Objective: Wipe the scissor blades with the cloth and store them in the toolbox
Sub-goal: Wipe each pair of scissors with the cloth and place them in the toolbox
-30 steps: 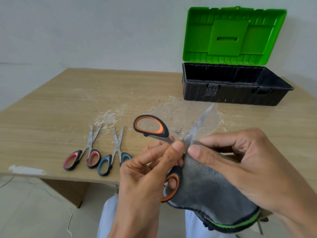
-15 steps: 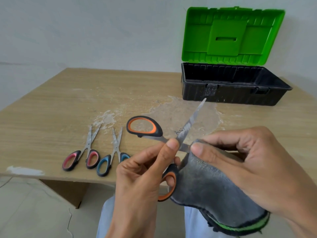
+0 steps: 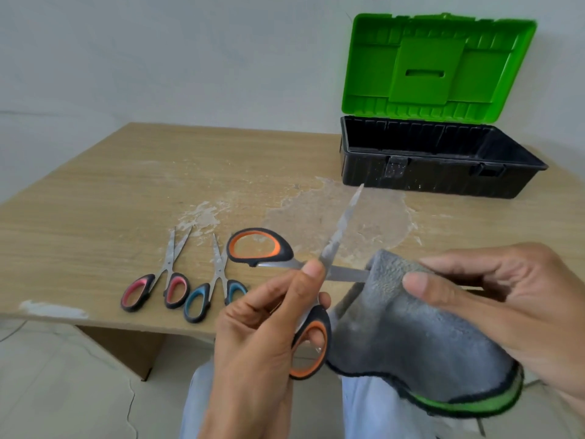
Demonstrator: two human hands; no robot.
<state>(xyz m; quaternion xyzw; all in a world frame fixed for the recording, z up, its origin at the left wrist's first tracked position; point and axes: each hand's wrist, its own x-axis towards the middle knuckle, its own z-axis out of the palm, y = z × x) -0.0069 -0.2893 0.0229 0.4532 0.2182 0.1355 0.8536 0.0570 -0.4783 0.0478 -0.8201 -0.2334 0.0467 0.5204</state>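
Table (image 3: 95,201): left hand (image 3: 259,337) holds scissors (image 3: 335,245), right hand (image 3: 493,299) pinches cloth (image 3: 411,343) over blade (image 3: 348,274).

The big scissors (image 3: 340,229), black handles lined with orange, are held wide open over the near edge of the worktop (image 3: 126,201); one blade points up and away, the other runs right into a fold of the grey cloth (image 3: 411,337), which has a black and green border. Two small scissors, pink-handled (image 3: 169,264) and blue-handled (image 3: 218,264), lie side by side near the front edge. The black toolbox (image 3: 437,182) stands far right, its green lid (image 3: 437,63) raised.
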